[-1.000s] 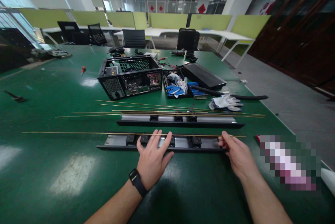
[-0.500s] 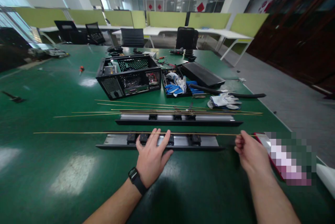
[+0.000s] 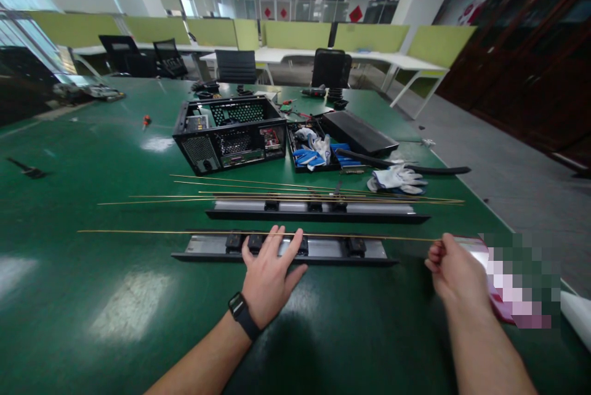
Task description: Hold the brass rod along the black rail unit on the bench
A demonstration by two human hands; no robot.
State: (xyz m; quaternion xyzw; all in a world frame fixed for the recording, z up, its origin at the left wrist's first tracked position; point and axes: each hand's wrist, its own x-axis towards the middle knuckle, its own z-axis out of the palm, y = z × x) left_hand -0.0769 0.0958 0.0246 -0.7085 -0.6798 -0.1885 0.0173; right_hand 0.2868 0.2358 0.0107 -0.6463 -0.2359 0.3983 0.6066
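Note:
My left hand (image 3: 270, 272) lies flat with fingers spread on the near black rail (image 3: 203, 250), pressing on its black clips. A thin brass rod (image 3: 161, 232) runs along the top of this rail. My right hand (image 3: 455, 272) is closed in a pinch on the rod's right end, past the rail's right tip. A second black rail (image 3: 378, 215) lies just behind, with several more brass rods (image 3: 152, 199) lying across and beside it.
An open black computer case (image 3: 228, 133) stands behind the rails. Right of it are a black tray with blue-white gloves (image 3: 311, 152), a black panel (image 3: 357, 132), a hose (image 3: 415, 167) and white gloves (image 3: 397, 179). The table's right edge is close to my right hand.
My right hand has slid to the right, off the rail's end, drawing the brass rod to the right with it. My left hand stays on the rail.

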